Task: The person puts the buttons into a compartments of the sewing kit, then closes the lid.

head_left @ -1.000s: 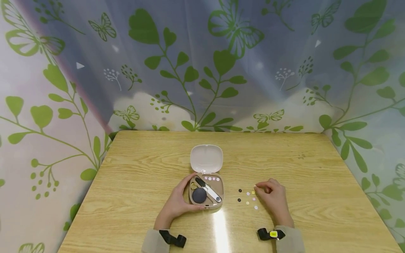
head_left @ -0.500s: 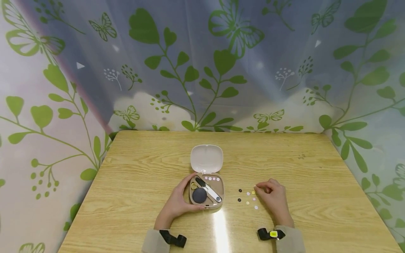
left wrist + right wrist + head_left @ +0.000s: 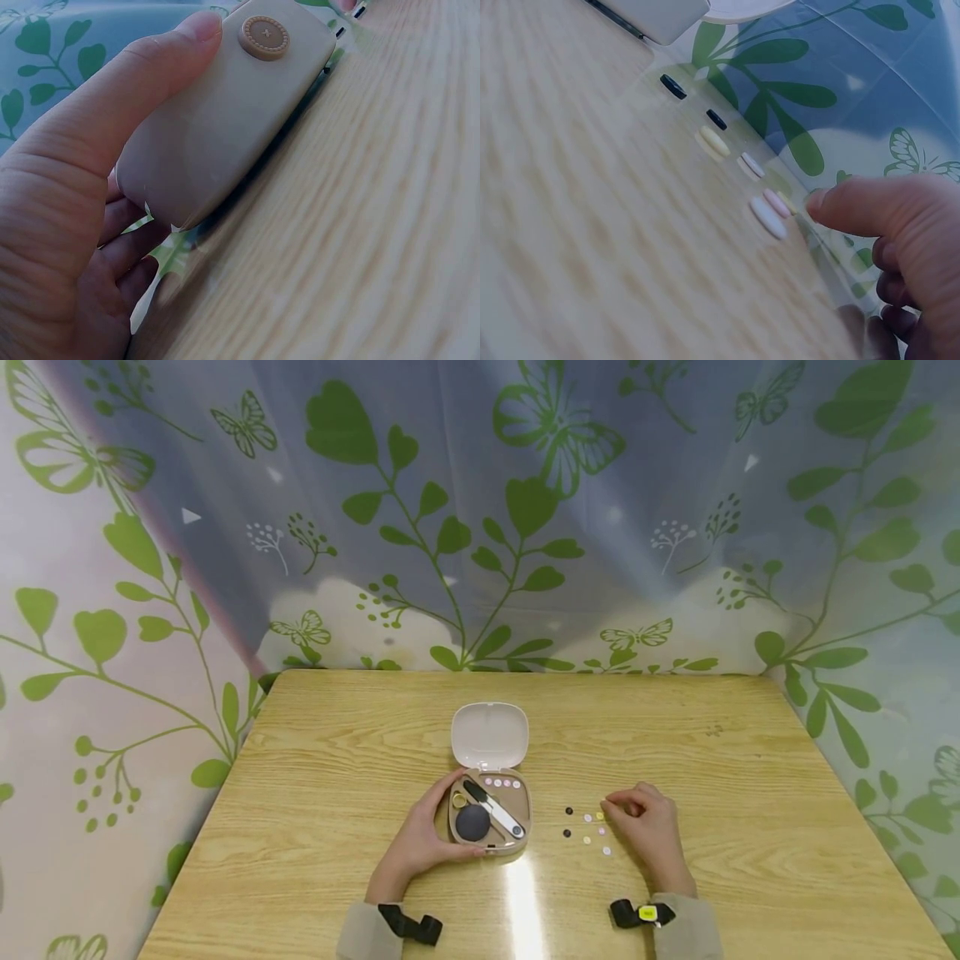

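My left hand (image 3: 423, 835) grips the side of a small sewing box (image 3: 527, 818), its thumb along the front wall near a button-shaped catch (image 3: 265, 37). The lid (image 3: 490, 737) stands open. Inside lie a black-and-white thread snipper (image 3: 504, 818), a round dark piece (image 3: 472, 823), a gold ring-like piece (image 3: 459, 801) and a row of pale buttons (image 3: 498, 784). To the right, my right hand (image 3: 648, 822) pinches a small pale button, mostly hidden by its fingertips. Just beside them lie a yellow button (image 3: 600, 817) and a pink button (image 3: 602, 832).
More loose buttons lie between box and right hand: two black ones, including a black button (image 3: 567, 833), a pale yellow button (image 3: 587, 841) and a white button (image 3: 607, 851). The wooden table (image 3: 337, 735) meets a leaf-patterned curtain (image 3: 480, 568) at its back.
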Action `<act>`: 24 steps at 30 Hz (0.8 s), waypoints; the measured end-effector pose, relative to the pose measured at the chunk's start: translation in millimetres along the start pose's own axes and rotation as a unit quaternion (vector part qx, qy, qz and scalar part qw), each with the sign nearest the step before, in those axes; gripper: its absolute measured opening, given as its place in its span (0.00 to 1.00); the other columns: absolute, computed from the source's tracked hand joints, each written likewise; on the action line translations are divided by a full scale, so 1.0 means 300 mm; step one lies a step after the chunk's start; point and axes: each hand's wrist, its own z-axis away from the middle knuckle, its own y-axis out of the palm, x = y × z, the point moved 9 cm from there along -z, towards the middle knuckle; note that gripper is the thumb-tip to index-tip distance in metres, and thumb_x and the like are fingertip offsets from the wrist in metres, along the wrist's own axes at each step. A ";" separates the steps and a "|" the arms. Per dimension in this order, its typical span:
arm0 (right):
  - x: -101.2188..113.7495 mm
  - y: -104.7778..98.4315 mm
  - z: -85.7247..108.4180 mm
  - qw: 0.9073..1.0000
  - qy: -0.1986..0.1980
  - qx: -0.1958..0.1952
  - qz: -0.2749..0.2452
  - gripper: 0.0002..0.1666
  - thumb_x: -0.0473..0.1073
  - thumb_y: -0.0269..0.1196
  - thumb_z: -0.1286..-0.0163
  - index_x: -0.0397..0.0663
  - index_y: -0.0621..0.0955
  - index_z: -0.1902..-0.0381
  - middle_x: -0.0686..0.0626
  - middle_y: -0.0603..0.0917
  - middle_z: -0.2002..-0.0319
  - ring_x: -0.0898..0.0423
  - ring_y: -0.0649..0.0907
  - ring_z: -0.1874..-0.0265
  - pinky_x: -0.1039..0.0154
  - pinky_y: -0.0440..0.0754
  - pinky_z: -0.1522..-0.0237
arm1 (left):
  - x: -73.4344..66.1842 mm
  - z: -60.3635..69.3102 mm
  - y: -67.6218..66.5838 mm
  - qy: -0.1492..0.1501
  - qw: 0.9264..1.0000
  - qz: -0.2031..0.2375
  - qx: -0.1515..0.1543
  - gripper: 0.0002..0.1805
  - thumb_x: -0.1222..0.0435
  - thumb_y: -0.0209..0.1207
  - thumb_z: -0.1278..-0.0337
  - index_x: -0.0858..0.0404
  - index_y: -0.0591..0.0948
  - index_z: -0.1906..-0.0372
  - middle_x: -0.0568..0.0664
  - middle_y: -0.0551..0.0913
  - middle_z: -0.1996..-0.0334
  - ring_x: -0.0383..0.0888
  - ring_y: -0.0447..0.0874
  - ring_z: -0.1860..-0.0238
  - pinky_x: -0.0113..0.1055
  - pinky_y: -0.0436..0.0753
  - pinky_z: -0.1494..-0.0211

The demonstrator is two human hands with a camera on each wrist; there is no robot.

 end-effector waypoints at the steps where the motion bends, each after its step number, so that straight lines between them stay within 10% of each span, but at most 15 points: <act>1: -0.003 0.001 0.000 1.000 0.006 0.002 -0.001 0.09 0.29 0.77 0.50 0.46 0.88 0.76 0.56 0.66 0.83 0.63 0.65 0.81 0.69 0.63 0.80 | 0.001 0.000 0.000 0.000 1.000 -0.001 0.000 0.65 0.47 0.84 0.78 0.44 0.62 0.24 0.39 0.65 0.29 0.43 0.60 0.27 0.51 0.59 0.26; 24: 0.056 0.002 -0.035 1.000 -0.007 0.003 -0.006 0.08 0.28 0.76 0.51 0.44 0.88 0.75 0.55 0.65 0.83 0.63 0.64 0.80 0.70 0.61 0.78 | 0.009 -0.001 0.002 -0.004 1.000 0.004 0.000 0.65 0.49 0.84 0.79 0.43 0.62 0.25 0.40 0.66 0.29 0.43 0.60 0.27 0.50 0.59 0.25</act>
